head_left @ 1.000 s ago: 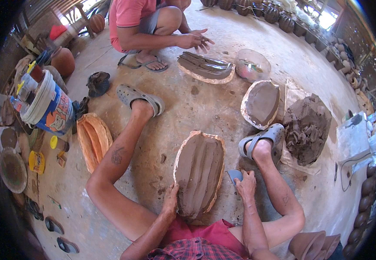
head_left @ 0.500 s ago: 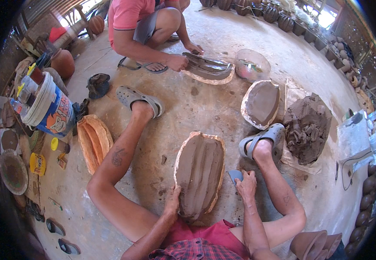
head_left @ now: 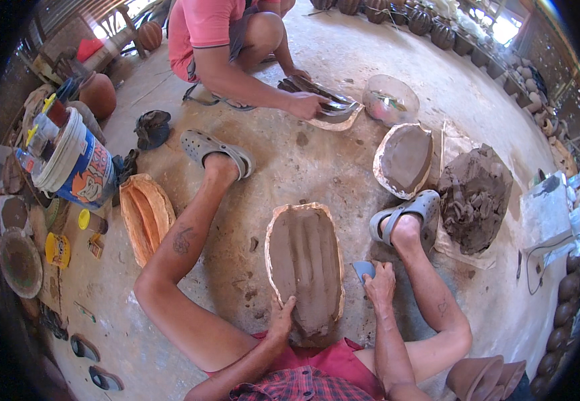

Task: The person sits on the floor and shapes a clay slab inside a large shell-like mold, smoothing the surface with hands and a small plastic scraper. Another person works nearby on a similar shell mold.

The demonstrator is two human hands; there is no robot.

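Observation:
Between my legs lies an oval plaster mould (head_left: 268, 248) with a pale, rough rim, lined with grey-brown clay (head_left: 303, 257) that has long ridges down its middle. My left hand (head_left: 282, 318) grips the mould's near left edge, thumb over the rim onto the clay and the other fingers mostly hidden. To the right of the mould, my right hand (head_left: 380, 284) is closed around a flat blue scraper (head_left: 363, 269), held just above the floor and apart from the mould.
A co-worker (head_left: 213, 40) squats beyond, hands at another clay-lined mould (head_left: 343, 120) beside a clear bowl (head_left: 390, 100). Right of my foot lie a smaller filled mould (head_left: 403, 160) and a clay heap (head_left: 475, 200). An orange mould (head_left: 144, 217) and a bucket (head_left: 79, 164) stand left.
The mould between my legs has turned slightly and shifted left. My left hand has moved right along its near edge, thumb now over the clay. The co-worker's hand has slid right along their mould.

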